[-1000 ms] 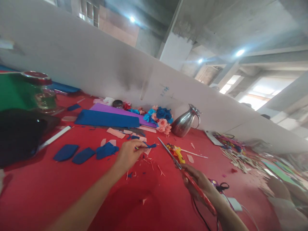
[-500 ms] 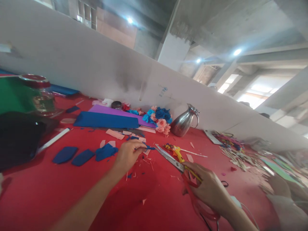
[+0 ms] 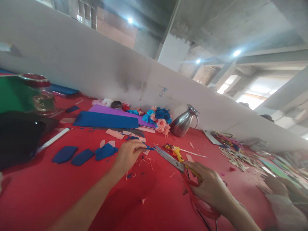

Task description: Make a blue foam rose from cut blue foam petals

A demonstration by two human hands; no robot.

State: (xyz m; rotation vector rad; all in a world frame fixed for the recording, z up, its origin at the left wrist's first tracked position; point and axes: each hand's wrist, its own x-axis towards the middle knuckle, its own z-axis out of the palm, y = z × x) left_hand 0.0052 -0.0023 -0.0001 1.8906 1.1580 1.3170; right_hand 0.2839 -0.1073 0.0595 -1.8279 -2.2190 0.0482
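Observation:
Between its thumb and fingers, my left hand [image 3: 130, 154] pinches a narrow strip of blue paper [image 3: 150, 148]. My right hand [image 3: 207, 183] is wrapped round the red handles of a pair of scissors [image 3: 171, 159]. The blades are slightly parted at the tip, right at the strip's end. A yellow pencil-like stick [image 3: 194, 171] is also tucked in that hand. Behind the blades lies a yellow glue gun [image 3: 177, 153]. Blue paper petals [image 3: 83, 157] and a layered stack of blue pieces [image 3: 106, 152] rest left of my left hand.
Blue sheets [image 3: 106, 120] lie over purple paper [image 3: 96, 109]. Paper flowers [image 3: 161, 123] and a steel jug [image 3: 183, 122] stand by the wall. At left are a lidded jar [image 3: 42, 96] and a black object [image 3: 19, 141]. Another person's hand [image 3: 276, 185] is at right.
The scissors have shifted slightly left, bringing their tips to the end of the blue strip. My left hand stays nearly still.

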